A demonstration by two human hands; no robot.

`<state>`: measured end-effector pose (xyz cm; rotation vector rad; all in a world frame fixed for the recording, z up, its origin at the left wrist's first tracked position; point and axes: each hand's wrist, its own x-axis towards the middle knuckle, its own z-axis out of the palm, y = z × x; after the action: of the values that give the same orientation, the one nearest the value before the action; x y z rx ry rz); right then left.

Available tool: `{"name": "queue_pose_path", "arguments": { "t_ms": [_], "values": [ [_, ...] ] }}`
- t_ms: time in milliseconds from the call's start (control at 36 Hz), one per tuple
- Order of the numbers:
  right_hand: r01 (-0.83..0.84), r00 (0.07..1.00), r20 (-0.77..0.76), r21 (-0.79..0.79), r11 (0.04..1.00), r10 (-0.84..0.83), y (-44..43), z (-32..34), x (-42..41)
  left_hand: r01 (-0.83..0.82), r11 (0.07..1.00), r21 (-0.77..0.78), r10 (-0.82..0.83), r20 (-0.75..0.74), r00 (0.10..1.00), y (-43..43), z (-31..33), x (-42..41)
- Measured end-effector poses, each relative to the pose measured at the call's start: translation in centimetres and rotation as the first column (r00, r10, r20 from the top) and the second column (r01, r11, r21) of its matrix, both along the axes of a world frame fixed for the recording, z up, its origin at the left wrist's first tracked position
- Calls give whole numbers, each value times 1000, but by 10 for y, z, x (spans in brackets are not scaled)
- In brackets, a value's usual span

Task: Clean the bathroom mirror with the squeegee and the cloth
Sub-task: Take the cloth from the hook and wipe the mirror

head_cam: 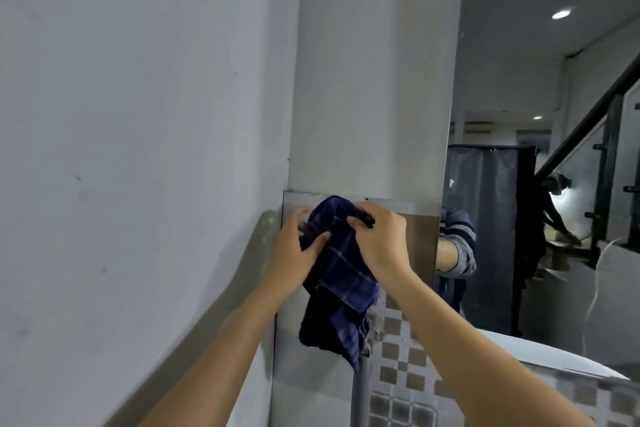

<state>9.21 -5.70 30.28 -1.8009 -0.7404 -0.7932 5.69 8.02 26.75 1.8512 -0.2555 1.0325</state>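
A dark blue checked cloth (337,274) hangs bunched between both of my hands, in front of the wall's tiled part. My left hand (294,246) grips its left side with fingers curled into the fabric. My right hand (381,239) pinches its top right edge. The mirror (540,114) fills the right side, its left edge running down just right of my right hand. It reflects a striped sleeve, a grey curtain and a staircase. No squeegee is in view.
A plain white wall (138,114) stands at the left, meeting a white pillar (367,80) at the corner. Below, brown-and-grey mosaic tiles (401,374) and a grey pipe (362,392) sit under the cloth. A white basin rim (554,360) curves at the lower right.
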Motion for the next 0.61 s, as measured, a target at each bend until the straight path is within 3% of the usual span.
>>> {"name": "queue_pose_path", "arguments": {
  "t_ms": [167, 306, 444, 611],
  "values": [
    [-25, 999, 22, 62, 998, 24, -28, 37, -18, 190, 981, -48, -192, -40, 981, 1, 25, -26],
    [-53, 997, 50, -7, 999, 53, -54, 50, -42, 355, 935, -3, -353, -121, 928, -9, 42, -56],
    [-59, 995, 72, -94, 994, 66, -79, 50, -66, 503, 863, 46, -477, -250, 842, -32, 52, -85],
    [-99, 995, -23, -131, 986, 97, -112, 50, -92, 620, 784, -3, -576, -376, 726, -63, 47, -109]
  ]
}}
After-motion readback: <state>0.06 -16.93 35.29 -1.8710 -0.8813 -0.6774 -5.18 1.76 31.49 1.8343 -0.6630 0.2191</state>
